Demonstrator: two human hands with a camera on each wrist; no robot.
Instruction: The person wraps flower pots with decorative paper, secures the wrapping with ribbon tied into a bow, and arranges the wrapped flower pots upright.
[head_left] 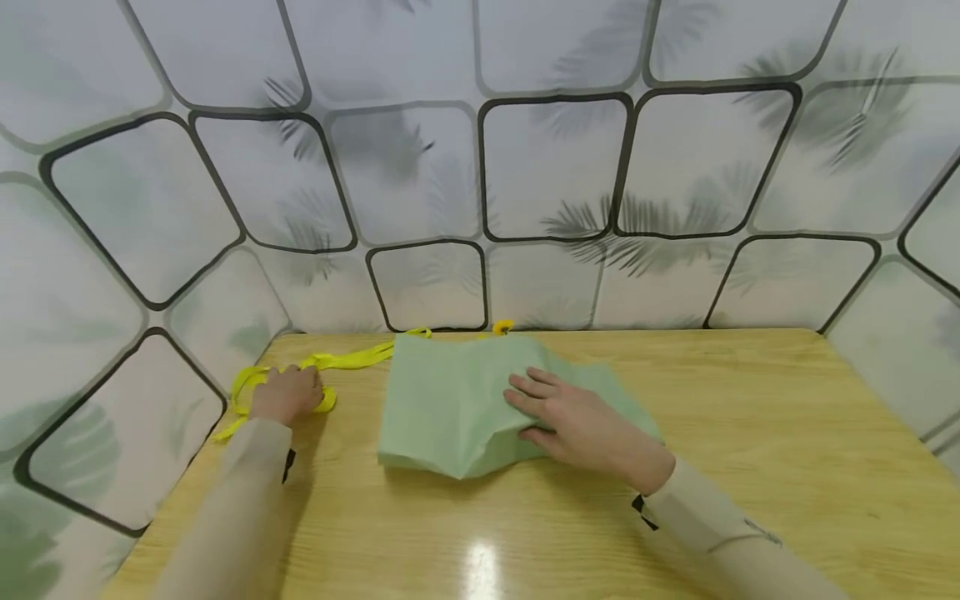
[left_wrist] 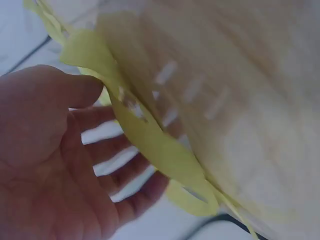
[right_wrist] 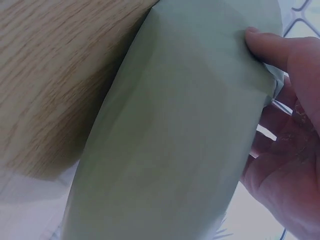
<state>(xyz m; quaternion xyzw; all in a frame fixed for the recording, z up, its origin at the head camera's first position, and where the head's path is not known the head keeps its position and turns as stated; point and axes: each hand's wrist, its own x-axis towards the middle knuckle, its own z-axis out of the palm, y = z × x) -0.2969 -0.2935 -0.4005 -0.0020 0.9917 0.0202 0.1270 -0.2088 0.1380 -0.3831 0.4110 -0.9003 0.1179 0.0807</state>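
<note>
While the head view took in both hands from above, it hid the inner side of each grip, which the wrist views laid bare. The left hand (head_left: 288,392) held a yellow ribbon (head_left: 348,360) near the table's left side; from the left wrist, the strip ran between thumb and fingers, thumb tip at its edge and fingers behind. The right hand (head_left: 581,425) held a pale green sheet (head_left: 431,408) at the middle of the table (head_left: 765,467). From above, its fingers were spread over the top; from the right wrist, the thumb pressed one face and the fingers passed behind the other — a grip round the sheet's edge. The hands were well apart.

Only the head view showed a small yellow flower (head_left: 503,327), just past the sheet's far edge, by the patterned backdrop (head_left: 555,167). One ribbon length reached the sheet's far left corner; the rest looped under and around the left hand, close to the table's left edge. The sheet's near edge stood raised, shadow beneath it. Toward the wearer and out to the right edge, wood grain stretched on — far more room there than at the left, where backdrop and ribbon crowded the hand.
</note>
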